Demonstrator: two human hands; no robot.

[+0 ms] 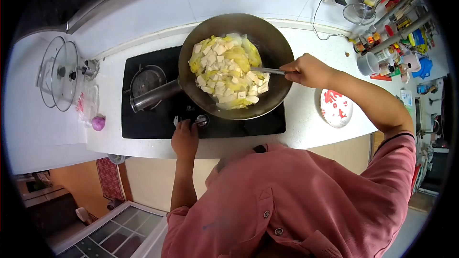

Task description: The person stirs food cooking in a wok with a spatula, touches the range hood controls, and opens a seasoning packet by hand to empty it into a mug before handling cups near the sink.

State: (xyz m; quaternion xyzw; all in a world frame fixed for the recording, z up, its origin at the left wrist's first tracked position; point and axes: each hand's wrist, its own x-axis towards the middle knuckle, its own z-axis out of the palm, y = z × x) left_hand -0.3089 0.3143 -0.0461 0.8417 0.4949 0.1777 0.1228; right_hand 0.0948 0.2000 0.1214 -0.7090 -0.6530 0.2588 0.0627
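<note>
Right grip on the utensil, left grip by the knob

My right grip was closed around the end of the utensil's metal handle, coming in over the right rim of the wok. Holding it that far back probably left my fingers clear of the hot food. The utensil's head was buried, so I could not tell its shape.

My left grip was low at the front edge of the hob, fingers just beside the knob. I could not tell whether they grasped anything there. That arm's place presumably put the controls within easy reach.

The wok sat over the right part of the hob, its handle pointing left and slightly toward me, across the edge of the left burner. Turned so, I judged, it was out of the way of my right arm.

Inside lay the food: pale, blocky tofu, in uneven chunks, over and among soft yellow-green cabbage. It looked moist and loosely heaped toward the left, with dark metal showing at the right.

The red-patterned plate rested on the desk beneath my right forearm, likely there for being close to the wok
</note>
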